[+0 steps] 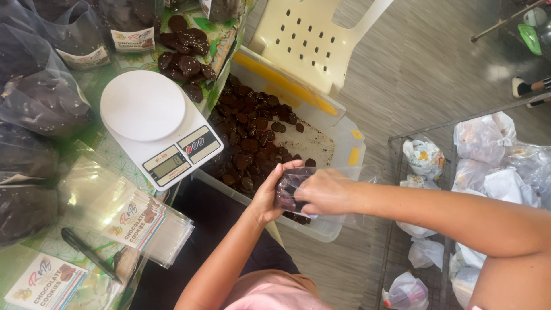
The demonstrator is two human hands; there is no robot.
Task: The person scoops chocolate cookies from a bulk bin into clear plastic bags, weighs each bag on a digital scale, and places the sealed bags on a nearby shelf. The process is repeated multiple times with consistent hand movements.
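Over the cookie bin (321, 227), your left hand (270, 195) steadies the clear bag (298, 183), its grip closed on it. Your right hand (327, 192), grip unreadable, reaches inside, so crumbs fall back.

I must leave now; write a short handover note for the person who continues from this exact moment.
Left hand: holds a small clear bag open over the plastic tub.
Right hand: inside the bag's mouth, putting dark cookies in.
Things: the tub of loose chocolate cookies sits by the table edge; the white kitchen scale has nothing on its plate; a stack of empty labelled bags lies on the table; filled bags lie at far left.
Done: several bags filled.
Left: this bag looks only partly filled and is not yet on the scale.
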